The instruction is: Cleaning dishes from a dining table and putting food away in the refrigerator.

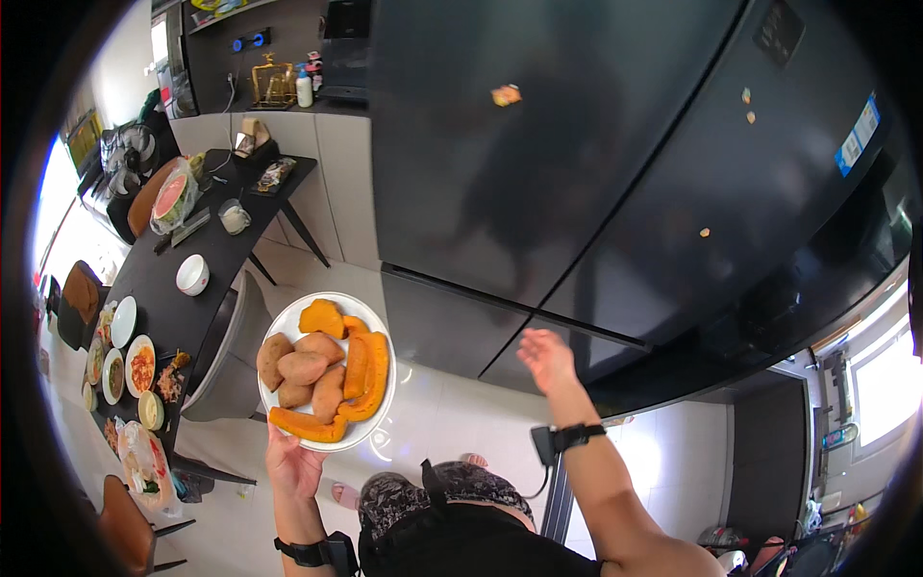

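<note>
My left hand (292,461) grips the near rim of a round white plate (383,310) from below, its fingers hidden beneath. Several sweet potatoes (303,367) are heaped at the plate's left and middle. Orange pumpkin pieces (356,366) lie at its far, right and near sides. My right hand (546,358) is empty, with fingers slightly bent and apart. It is in front of the dark refrigerator (497,180), close to the line where upper and lower doors meet; whether it touches is unclear.
A black dining table (238,216) on the left bears cut watermelon (171,198), a white bowl (192,275) and several dishes of food. A grey chair (231,353) stands at its near edge. Past my right arm, a doorway opens onto another tiled floor (678,461).
</note>
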Available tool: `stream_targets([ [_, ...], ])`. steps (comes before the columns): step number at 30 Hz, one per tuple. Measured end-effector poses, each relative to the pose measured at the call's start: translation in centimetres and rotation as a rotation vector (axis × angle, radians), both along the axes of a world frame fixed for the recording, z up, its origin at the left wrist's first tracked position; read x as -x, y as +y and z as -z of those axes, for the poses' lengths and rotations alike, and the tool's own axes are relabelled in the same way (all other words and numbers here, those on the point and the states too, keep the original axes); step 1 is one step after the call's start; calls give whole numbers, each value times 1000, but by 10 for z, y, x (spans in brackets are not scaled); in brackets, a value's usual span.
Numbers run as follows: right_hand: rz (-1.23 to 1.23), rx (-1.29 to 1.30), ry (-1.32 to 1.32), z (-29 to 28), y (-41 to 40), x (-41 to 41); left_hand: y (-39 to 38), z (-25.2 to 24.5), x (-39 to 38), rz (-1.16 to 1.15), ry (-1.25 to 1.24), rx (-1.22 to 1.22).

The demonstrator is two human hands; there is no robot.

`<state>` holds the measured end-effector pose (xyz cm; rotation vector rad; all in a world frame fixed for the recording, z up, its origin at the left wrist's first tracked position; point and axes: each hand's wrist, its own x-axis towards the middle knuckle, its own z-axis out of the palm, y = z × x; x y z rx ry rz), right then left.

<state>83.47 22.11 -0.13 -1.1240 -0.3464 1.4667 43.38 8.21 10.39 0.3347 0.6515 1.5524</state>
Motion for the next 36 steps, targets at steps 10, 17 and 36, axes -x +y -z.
stream_targets([
  [10,265,-25,230,145,94,-166,-11,-6,-95,-179,-73,133],
  [17,353,-28,643,147,110,-155,-22,-14,-87,-110,56,151],
  [36,502,-297,194,59,-213,-41,74,-18,-41,574,-29,31],
])
